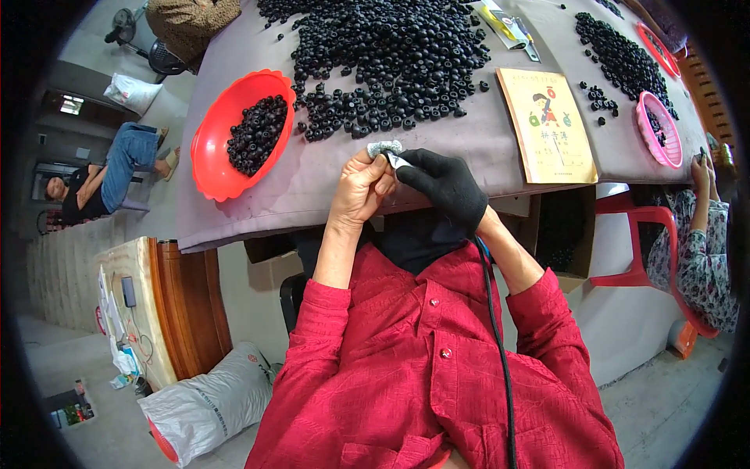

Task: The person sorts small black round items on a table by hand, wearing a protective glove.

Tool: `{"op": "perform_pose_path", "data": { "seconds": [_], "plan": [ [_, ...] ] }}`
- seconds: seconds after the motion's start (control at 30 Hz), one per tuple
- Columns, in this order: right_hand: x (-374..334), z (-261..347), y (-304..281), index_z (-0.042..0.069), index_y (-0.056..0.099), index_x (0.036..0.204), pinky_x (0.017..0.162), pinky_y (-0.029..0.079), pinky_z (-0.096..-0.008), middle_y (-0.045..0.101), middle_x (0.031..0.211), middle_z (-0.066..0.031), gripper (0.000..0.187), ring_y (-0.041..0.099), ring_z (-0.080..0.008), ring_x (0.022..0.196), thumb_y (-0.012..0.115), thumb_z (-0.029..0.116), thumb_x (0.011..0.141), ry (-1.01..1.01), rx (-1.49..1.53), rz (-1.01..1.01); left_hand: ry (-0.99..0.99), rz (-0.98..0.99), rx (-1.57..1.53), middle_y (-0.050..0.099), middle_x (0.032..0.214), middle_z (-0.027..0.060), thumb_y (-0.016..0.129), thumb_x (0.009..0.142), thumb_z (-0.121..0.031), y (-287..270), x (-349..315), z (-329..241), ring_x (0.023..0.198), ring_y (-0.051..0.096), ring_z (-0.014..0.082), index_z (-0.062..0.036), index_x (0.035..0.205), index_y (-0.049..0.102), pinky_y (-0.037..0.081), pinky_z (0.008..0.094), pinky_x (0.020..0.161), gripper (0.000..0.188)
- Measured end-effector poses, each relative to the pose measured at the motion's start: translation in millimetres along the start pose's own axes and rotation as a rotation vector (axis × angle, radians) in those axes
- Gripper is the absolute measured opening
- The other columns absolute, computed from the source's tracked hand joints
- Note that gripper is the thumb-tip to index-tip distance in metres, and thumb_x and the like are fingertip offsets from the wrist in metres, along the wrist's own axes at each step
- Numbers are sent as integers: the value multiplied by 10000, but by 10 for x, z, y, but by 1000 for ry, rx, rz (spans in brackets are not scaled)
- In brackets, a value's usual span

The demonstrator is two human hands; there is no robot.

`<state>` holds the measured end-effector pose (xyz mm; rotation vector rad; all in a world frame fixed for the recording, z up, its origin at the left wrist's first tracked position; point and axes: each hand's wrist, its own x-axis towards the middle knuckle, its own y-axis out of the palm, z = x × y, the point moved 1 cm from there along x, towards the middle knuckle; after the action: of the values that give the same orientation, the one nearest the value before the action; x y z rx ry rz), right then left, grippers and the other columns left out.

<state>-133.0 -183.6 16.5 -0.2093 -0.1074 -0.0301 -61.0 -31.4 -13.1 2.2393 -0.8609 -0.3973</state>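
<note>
My left hand is bare and pinched closed over the table's near edge. A silvery-white wrapping covers one of its fingertips. My right hand, in a black glove, meets it with thumb and fingers closed. A small pale, shiny piece shows between the two hands. What each grips is too small and covered to make out. Just beyond lies a wide heap of small round black parts, with hollows in many of them. To the left, a red scalloped bowl holds more such black parts.
The cloth-covered table also bears a yellow booklet and a packaged tool. Further right are another heap and a pink basket. One person sits at right, another at left. White sacks stand below.
</note>
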Motion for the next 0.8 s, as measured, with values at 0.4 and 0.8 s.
{"op": "perform_pose_path", "data": {
  "seconds": [0.4,0.8],
  "plan": [
    [1,-1,1,43,596,1061,731,476,-329,636,914,-162,349,632,-268,861,556,316,848,-3,-4,0,-2,17,17,499,622,-3,502,897,-112,3,-5,-8,483,412,59,-14,952,580,352,210,480,137],
    [0,-15,7,34,596,1055,726,479,-326,637,916,-164,350,635,-266,859,566,313,845,-20,-2,0,18,17,18,509,624,2,498,899,-107,11,-14,-5,484,420,58,-10,972,580,350,207,481,147]
  ]
}}
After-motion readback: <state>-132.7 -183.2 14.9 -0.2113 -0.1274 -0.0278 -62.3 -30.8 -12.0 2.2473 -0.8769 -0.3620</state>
